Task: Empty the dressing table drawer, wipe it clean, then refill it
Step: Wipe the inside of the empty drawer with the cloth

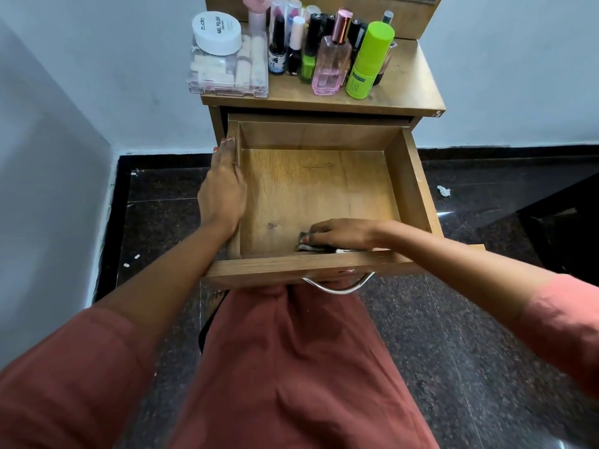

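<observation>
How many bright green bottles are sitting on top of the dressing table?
2. A tall green bottle stands at the right of the group; a small green bottle stands just left of the pink perfume bottle. More may hide behind the front row.

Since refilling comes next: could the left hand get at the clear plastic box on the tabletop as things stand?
Probably yes. The left hand rests empty on the drawer's left wall, and the clear plastic box sits at the front left corner of the tabletop just beyond it, nothing between.
</observation>
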Motion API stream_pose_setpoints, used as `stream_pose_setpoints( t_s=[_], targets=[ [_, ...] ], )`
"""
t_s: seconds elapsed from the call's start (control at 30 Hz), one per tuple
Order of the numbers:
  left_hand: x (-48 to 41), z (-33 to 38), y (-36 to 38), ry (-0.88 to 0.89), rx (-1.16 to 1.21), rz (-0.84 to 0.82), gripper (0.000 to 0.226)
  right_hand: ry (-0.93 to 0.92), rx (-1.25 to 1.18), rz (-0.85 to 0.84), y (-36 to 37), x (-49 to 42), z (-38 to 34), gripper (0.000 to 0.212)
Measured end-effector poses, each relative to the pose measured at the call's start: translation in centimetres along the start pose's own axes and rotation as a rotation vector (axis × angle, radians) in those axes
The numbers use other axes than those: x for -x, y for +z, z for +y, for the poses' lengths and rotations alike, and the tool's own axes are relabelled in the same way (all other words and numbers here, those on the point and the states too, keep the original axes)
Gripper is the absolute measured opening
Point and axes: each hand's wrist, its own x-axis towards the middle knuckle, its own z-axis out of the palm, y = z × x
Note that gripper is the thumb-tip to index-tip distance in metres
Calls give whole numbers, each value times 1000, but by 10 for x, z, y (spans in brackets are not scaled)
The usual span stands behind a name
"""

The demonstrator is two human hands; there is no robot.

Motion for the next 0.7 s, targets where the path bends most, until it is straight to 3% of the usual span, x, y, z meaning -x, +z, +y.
stream_pose_setpoints(
  t_s=[0.27,0.57,0.7],
  targets=[
    [0,-1,1,-3,2,-5,44,229,61,-4,-22,33,70,49],
    [-1,-1,0,0,9,6,43,206,200,50,-49,23,47,52],
    [-1,0,-1,-22,-5,-4,44,132,620,213,-70,29,35,45]
  ],
)
